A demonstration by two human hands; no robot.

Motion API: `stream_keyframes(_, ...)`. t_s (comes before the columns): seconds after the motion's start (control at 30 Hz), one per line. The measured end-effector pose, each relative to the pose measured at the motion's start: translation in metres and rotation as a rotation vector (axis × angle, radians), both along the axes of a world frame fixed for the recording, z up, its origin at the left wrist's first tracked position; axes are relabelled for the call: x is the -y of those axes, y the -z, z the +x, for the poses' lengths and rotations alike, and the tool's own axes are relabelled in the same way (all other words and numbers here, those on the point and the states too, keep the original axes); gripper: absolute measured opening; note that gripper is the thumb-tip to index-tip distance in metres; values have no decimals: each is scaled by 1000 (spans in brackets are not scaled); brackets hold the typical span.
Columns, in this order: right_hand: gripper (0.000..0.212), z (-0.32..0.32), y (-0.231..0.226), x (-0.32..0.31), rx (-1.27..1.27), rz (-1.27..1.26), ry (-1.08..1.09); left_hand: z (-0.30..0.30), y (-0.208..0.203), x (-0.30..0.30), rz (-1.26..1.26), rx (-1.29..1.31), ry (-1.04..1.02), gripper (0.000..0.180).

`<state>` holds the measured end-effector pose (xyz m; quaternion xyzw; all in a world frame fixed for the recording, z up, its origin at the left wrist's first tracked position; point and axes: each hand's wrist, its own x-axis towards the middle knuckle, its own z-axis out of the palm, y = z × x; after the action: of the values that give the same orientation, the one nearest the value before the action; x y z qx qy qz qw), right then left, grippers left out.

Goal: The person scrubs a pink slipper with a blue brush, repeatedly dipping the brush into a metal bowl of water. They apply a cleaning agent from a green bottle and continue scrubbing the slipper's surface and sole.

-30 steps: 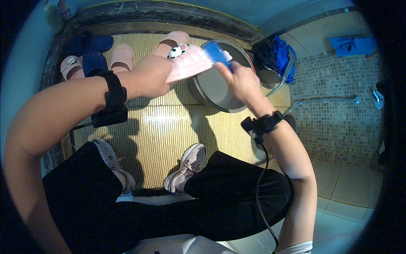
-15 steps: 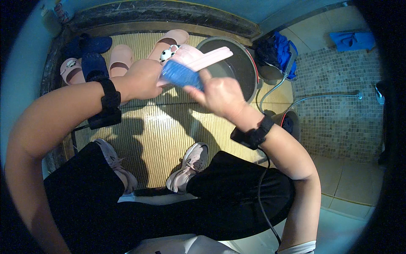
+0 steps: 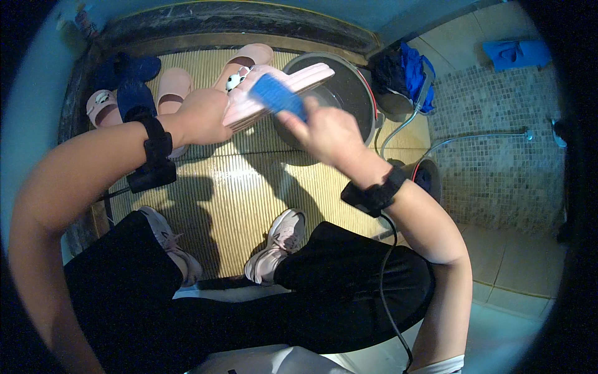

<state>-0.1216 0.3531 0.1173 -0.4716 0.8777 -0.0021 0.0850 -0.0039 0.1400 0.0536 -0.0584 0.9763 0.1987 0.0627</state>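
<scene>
My left hand [image 3: 202, 117] grips one end of a pink slipper [image 3: 311, 75], holding it raised and tilted above the mat and the rim of a dark round basin [image 3: 375, 106]. A black-and-white animal ornament [image 3: 237, 81] shows beside it; I cannot tell which slipper bears it. Closed round a blue brush [image 3: 272, 92], my right hand [image 3: 333, 134] presses it against the slipper's side; motion blurs both, and the bristles are hidden. Behind my left hand lie more pink slippers [image 3: 175, 83] and dark blue slippers [image 3: 134, 96].
A ribbed yellowish mat [image 3: 230, 243] covers the floor under my sneakers [image 3: 283, 240]. At the right are a bucket with blue and dark cloth [image 3: 411, 71], a metal hose [image 3: 473, 143], a smaller bucket [image 3: 431, 177] and a blue cloth [image 3: 517, 55] by the tiled wall.
The pink slipper has turned and shifted slightly left, showing more of its sole edge. The blue brush has moved a little along it and is tilted more steeply.
</scene>
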Motion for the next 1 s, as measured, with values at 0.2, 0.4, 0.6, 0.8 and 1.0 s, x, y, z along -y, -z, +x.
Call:
stream_keyframes(0.2, 63, -18, -3, -2, 7, 5, 35, 7, 12, 4, 62, -70, -6, 34)
stream_keyframes(0.4, 74, -67, -5, -17, 80, 7, 413, 5, 18, 12, 74, -79, 20, 34)
stream_keyframes(0.6, 66, 3, -6, 3, 107, 20, 53, 9, 15, 8, 64, -92, 0, 34)
stream_keyframes(0.8, 64, -7, 0, 0, 13, 17, -29, 14, 16, 3, 56, -70, 5, 34)
stream_keyframes(1.0, 76, -85, 8, -39, 54, 17, 456, 12, 11, 4, 56, -145, 31, 34)
